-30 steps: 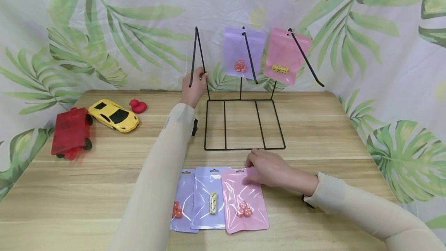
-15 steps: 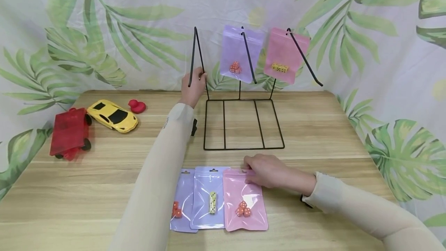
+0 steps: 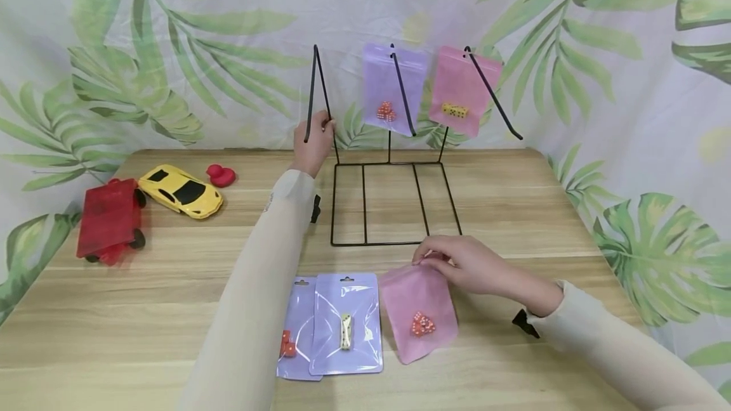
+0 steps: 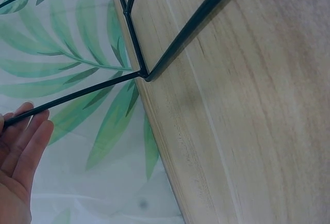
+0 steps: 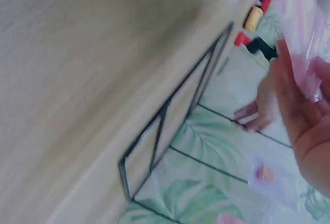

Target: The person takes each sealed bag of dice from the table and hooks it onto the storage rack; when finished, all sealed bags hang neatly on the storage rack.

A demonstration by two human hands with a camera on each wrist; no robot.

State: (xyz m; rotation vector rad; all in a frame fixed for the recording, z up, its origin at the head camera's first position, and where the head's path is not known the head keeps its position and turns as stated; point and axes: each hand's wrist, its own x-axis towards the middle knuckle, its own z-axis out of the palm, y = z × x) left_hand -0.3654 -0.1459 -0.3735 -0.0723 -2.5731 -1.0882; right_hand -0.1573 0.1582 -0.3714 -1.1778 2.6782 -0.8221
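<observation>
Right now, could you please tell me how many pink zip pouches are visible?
2: one hanging pink pouch rightmost on the black wire rack, and one held pink pouch in the right hand.

Pink bag (image 3: 415, 302) in my right hand (image 3: 465, 265): thin soft plastic, dull in head view, shiny in right wrist view. Flat bags (image 3: 360, 309): smooth plastic, glossy, strong glare. Rack (image 3: 364, 208) in my left hand (image 3: 313, 144): smooth dark metal wire. Table (image 3: 514, 208): wood-grain top, slight sheen. Backdrop (image 3: 228, 81): wrinkled cloth, matt. My sleeves (image 3: 259, 252): matt cloth. Car (image 3: 179, 190): glossy, plastic-looking.
</observation>
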